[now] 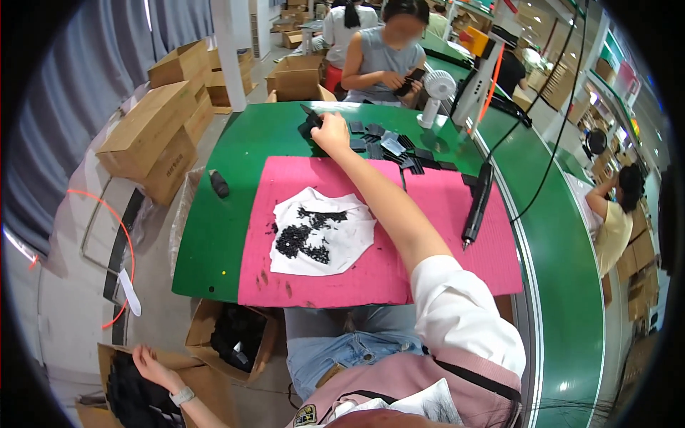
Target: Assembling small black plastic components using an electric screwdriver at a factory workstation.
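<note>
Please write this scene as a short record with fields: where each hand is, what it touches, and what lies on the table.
Right hand: right hand reaches across the green table to the far edge and rests on a black part.
Left hand: left hand is low beside the table, in an open cardboard box with dark contents.
Work mat: pink mat with white paper carrying a heap of small black pieces.
Tool: black electric screwdriver hangs on a cable over the mat's right side.
Far side: scattered black flat parts, a white desk fan.
</note>
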`<state>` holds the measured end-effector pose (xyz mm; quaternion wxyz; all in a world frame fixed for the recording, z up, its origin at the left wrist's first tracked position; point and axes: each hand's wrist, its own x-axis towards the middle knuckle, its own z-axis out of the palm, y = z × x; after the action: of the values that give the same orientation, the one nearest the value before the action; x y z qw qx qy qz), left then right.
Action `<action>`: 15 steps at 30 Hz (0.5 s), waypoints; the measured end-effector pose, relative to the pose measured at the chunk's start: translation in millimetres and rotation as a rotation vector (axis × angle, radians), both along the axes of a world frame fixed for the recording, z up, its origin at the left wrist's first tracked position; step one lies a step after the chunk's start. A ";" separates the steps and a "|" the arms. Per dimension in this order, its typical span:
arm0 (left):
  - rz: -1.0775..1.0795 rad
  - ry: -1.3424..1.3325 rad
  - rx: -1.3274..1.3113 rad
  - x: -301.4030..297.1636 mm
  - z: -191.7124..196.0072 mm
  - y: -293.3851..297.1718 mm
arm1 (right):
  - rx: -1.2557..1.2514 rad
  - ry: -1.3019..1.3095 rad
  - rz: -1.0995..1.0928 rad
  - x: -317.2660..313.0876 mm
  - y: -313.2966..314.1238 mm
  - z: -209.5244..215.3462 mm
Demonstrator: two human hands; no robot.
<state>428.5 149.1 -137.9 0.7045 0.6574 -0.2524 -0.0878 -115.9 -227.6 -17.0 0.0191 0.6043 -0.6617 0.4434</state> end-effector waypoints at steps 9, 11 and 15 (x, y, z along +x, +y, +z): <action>-1.245 0.240 0.004 -296.5 175.5 -151.5 | -0.491 0.321 0.306 -5.1 125.9 35.4; -1.439 0.504 0.003 -353.8 191.6 -162.3 | -0.511 0.485 0.391 -3.8 175.6 54.1; -1.340 0.480 -0.097 -408.9 186.1 -184.9 | -0.483 0.551 0.612 -7.9 229.2 70.8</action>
<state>19.6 -35.9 48.2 0.5637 0.2913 -0.4436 -0.6330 -123.8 1.6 53.9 0.2021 0.8449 -0.3017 0.3929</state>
